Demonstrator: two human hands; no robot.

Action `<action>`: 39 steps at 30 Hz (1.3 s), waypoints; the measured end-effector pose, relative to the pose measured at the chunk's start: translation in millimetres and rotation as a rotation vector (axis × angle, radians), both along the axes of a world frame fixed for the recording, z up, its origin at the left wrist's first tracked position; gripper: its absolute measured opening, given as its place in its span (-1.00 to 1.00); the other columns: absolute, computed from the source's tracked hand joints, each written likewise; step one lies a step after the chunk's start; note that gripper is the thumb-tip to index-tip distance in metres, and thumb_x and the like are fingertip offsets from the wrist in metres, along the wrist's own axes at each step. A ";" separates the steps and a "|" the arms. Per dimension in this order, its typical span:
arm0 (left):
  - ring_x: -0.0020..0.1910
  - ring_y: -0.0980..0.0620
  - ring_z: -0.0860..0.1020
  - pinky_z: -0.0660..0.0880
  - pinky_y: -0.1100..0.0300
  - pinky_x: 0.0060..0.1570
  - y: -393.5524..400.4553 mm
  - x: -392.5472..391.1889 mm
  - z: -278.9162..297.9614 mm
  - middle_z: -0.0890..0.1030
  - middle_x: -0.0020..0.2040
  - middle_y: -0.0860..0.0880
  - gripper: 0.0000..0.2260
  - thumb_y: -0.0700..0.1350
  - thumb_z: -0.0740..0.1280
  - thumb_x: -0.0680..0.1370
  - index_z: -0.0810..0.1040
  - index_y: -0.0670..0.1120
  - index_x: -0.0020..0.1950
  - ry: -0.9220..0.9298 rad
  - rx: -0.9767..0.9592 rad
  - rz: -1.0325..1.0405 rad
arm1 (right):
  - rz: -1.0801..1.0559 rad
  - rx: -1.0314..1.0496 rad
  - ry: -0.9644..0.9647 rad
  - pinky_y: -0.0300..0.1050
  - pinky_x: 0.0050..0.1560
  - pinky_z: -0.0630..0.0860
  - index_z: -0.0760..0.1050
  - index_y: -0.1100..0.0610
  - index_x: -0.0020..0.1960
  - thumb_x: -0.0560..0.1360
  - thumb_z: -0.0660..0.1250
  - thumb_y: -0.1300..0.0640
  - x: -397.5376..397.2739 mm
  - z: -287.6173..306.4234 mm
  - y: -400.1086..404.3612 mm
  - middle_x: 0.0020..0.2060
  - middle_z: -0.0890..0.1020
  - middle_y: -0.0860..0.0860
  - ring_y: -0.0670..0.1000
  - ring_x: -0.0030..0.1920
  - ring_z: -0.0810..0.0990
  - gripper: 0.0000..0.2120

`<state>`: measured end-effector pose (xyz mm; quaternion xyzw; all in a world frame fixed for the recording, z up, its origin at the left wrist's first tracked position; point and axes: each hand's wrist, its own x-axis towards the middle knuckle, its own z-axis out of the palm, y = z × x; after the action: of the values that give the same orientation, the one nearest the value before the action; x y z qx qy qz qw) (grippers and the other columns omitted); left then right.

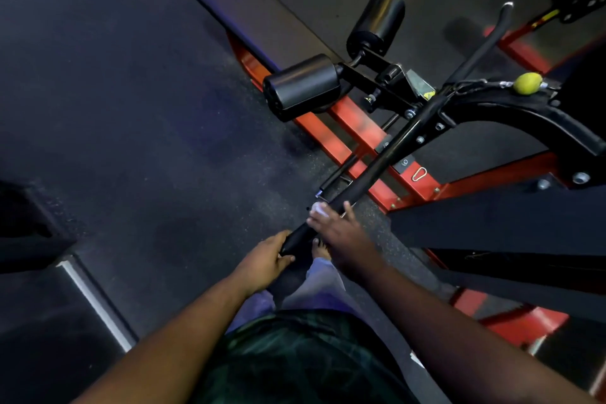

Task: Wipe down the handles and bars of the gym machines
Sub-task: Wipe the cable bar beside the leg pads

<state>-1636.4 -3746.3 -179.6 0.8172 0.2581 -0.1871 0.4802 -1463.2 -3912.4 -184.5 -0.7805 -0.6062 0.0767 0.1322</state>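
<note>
Dark gym floor (147, 141), left hand (262, 261) gripping bar (377, 167), right hand (341, 229) pressing cloth (319, 209)

Head view: looks steeply down from the person's head, close over both forearms.
Facing: forward, toward the floor (137, 154).

Dim scene on my feed, floor (137, 128) nearly black at left. Bluish-purple cast on bench pad (249, 6) edge and floor. Small glare on yellow ball (527, 83) and bolt heads. Wide-angle bending stretches corners. Red frame (357, 138) smeared, soft blur overall; my forearms at bottom edge look oversized.
</note>
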 end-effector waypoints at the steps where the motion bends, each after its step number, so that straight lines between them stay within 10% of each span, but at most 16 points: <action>1: 0.07 0.02 0.59 0.48 0.13 0.04 2.0 -0.3 -0.3 0.60 0.26 -0.06 -0.58 -0.10 0.40 0.63 0.40 -0.01 0.47 -0.012 0.005 -0.008 | 0.064 -0.002 -0.060 0.39 0.51 0.14 0.43 0.07 0.47 0.51 0.30 0.27 -10.7 -1.4 -1.9 0.51 0.42 0.00 0.02 0.58 0.24 -0.46; 5: 0.11 -0.03 0.56 0.49 0.11 0.07 6.4 -0.4 2.4 0.58 0.25 -0.07 -0.57 -0.11 0.38 0.63 0.39 -0.03 0.48 -0.030 -0.014 -0.023 | -0.095 -0.012 -0.249 0.43 0.49 0.09 0.42 0.05 0.49 0.56 0.23 0.23 12.8 17.3 3.7 0.48 0.46 0.01 0.06 0.54 0.34 -0.50; 11: 0.31 -0.12 0.52 0.46 0.06 0.26 7.7 -7.3 7.5 0.52 0.37 -0.14 -0.50 -0.06 0.34 0.65 0.30 -0.03 0.57 -0.038 -0.022 -0.033 | -0.539 0.011 0.053 0.27 0.58 0.06 0.46 0.10 0.45 0.52 0.28 0.37 26.3 29.0 21.5 0.49 0.44 0.06 0.14 0.58 0.24 -0.48; 18: 0.27 -0.15 0.54 0.46 0.09 0.15 -1.1 -7.7 16.4 0.55 0.35 -0.17 -0.56 -0.11 0.34 0.64 0.37 -0.07 0.51 -0.038 0.012 -0.053 | -0.076 -0.024 -0.115 0.38 0.51 0.08 0.47 0.06 0.44 0.61 0.13 0.08 -57.6 17.9 7.2 0.46 0.48 0.00 0.07 0.55 0.32 -0.57; 24: 0.22 -0.12 0.54 0.46 0.09 0.14 -0.8 -10.5 25.4 0.56 0.29 -0.17 -0.51 -0.15 0.34 0.62 0.33 -0.06 0.54 0.002 0.040 0.021 | -0.556 -0.012 -0.048 0.38 0.54 -0.02 0.42 0.01 0.49 0.64 0.24 0.13 33.5 32.2 11.4 0.52 0.41 -0.02 0.10 0.59 0.22 -0.59; 35: 0.15 -0.02 0.58 0.52 0.12 0.10 -4.5 -9.2 42.0 0.56 0.28 -0.09 -0.44 -0.18 0.38 0.61 0.22 -0.15 0.54 0.000 0.030 0.032 | 0.072 0.112 -0.051 0.49 0.45 0.10 0.57 0.04 0.32 0.57 0.18 0.12 -79.8 0.4 13.4 0.39 0.54 -0.04 0.00 0.51 0.38 -0.64; 39: 0.13 0.01 0.57 0.51 0.13 0.10 -3.2 -7.2 43.6 0.55 0.26 -0.04 -0.46 -0.17 0.38 0.61 0.24 -0.10 0.54 0.031 0.017 0.023 | -0.017 0.057 -0.215 0.56 0.43 0.02 0.56 -0.01 0.33 0.60 0.19 0.05 -34.0 13.4 13.6 0.33 0.59 -0.05 0.01 0.46 0.45 -0.65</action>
<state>-1643.7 -3749.5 -136.1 0.8152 0.2764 -0.1920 0.4714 -1497.2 -3898.8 -171.1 -0.7853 -0.6121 -0.0259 0.0895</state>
